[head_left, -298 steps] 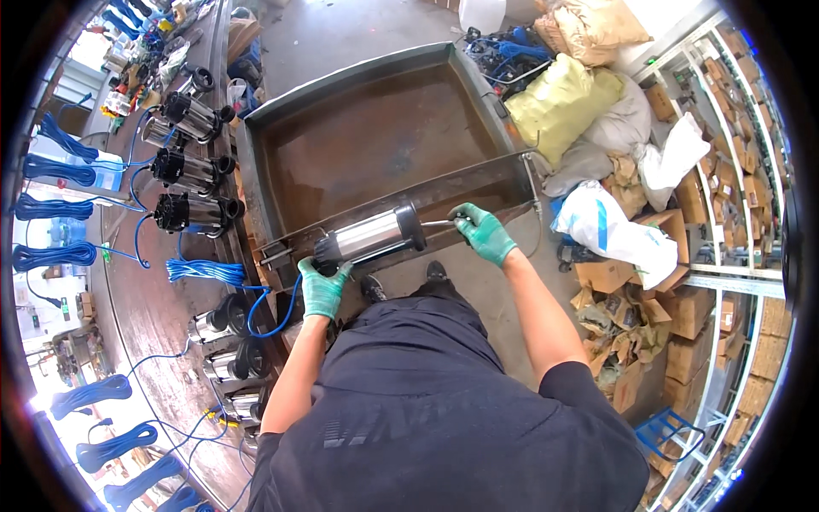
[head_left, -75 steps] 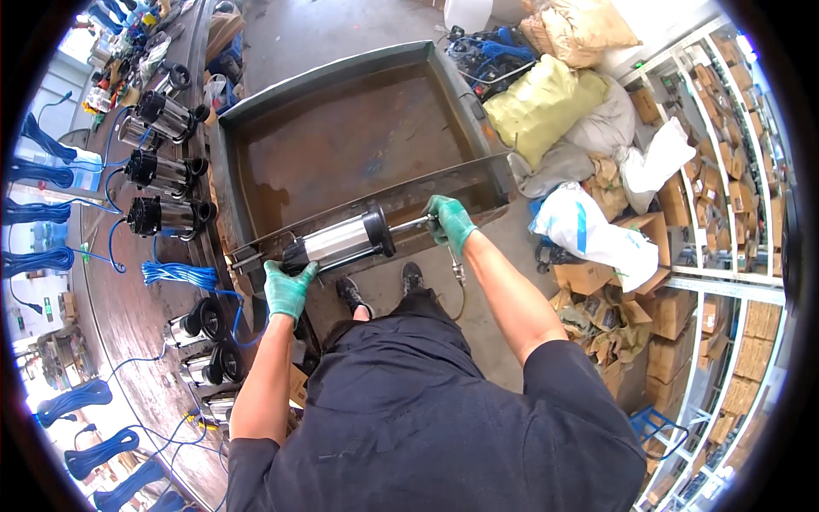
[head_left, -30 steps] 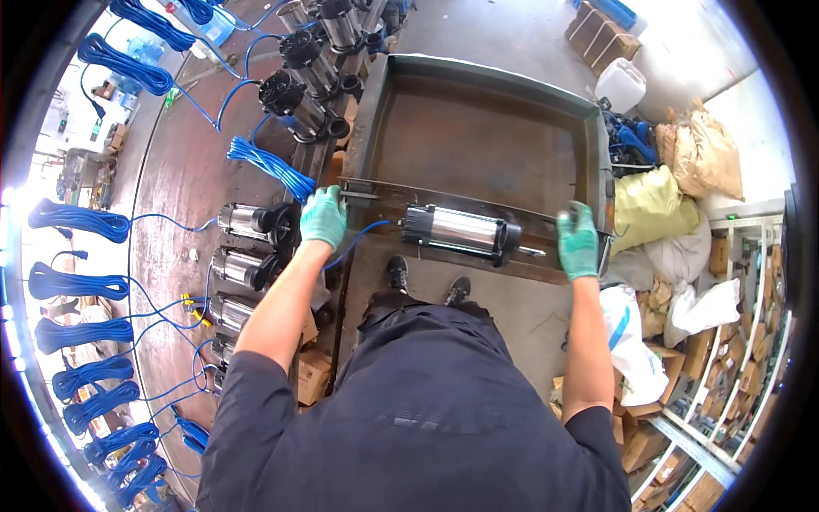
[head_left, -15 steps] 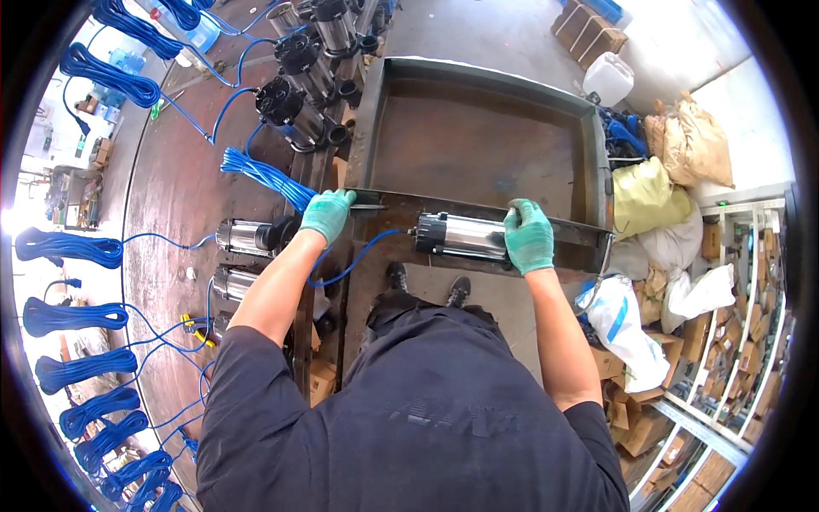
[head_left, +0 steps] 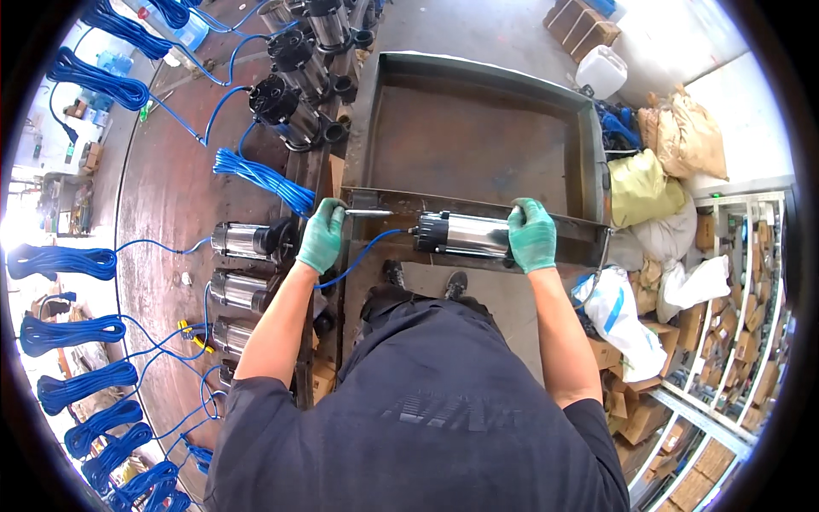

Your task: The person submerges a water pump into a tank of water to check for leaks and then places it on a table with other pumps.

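Observation:
My left hand (head_left: 322, 236), in a green glove, is closed on a slim silver rod-like tool (head_left: 368, 212) that points right toward the pump. What kind of tool it is I cannot make out. A steel submersible pump (head_left: 467, 235) with a black end lies on its side along the near edge of a metal tank (head_left: 365, 128). Around the pump's right end is my right hand (head_left: 532, 234), also green-gloved, its fingers wrapped over the casing. A blue cable (head_left: 363, 256) runs from the pump's black left end, passing below my left hand.
More pumps (head_left: 243, 241) line the bench (head_left: 162, 213) to my left, with coiled blue cables (head_left: 64, 263) along its far-left side. Yellow-handled pliers (head_left: 196, 336) lie among them. Sacks (head_left: 636, 196), a white jug (head_left: 602, 72) and shelving (head_left: 725, 299) stand to the right.
My left hand has turned more upright and dropped slightly, showing more of the silver tool. The right hand stays on the pump, which has hardly moved.

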The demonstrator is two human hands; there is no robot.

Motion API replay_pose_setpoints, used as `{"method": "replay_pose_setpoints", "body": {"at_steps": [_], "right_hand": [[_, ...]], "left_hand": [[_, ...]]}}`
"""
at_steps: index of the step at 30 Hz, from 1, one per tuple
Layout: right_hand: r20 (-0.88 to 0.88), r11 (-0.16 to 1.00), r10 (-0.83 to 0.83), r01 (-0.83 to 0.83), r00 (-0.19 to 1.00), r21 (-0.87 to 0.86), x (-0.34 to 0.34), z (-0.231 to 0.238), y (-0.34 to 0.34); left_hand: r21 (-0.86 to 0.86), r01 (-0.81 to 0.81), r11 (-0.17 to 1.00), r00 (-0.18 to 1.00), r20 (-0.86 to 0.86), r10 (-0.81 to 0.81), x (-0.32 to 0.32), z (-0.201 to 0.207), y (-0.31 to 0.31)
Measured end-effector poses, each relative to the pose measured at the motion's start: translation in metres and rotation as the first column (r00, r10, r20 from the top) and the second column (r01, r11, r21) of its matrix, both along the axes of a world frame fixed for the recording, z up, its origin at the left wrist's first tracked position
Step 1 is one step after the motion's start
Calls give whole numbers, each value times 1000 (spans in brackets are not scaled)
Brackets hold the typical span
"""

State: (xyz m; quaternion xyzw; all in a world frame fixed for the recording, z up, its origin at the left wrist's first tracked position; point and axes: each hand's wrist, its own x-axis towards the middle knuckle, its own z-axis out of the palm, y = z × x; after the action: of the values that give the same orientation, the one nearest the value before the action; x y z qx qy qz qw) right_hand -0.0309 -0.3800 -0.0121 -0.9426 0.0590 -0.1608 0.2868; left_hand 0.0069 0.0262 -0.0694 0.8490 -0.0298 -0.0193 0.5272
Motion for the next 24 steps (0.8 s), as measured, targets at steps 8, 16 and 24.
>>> {"method": "replay_pose_setpoints", "body": {"at_steps": [8, 16, 24], "right_hand": [[-25, 1000, -22, 22, 999, 15, -1, 0, -1], [-73, 999, -31, 34, 997, 42, 0, 2, -1], [-60, 997, -47, 51, 997, 59, -1, 1, 0]], "left_hand": [[-289, 32, 957, 933, -336, -133, -17, -5, -31], [-282, -178, 943, 610, -783, -119, 5, 5, -37], [-534, 146, 833, 512, -679, -526, 11, 13, -15]]}}
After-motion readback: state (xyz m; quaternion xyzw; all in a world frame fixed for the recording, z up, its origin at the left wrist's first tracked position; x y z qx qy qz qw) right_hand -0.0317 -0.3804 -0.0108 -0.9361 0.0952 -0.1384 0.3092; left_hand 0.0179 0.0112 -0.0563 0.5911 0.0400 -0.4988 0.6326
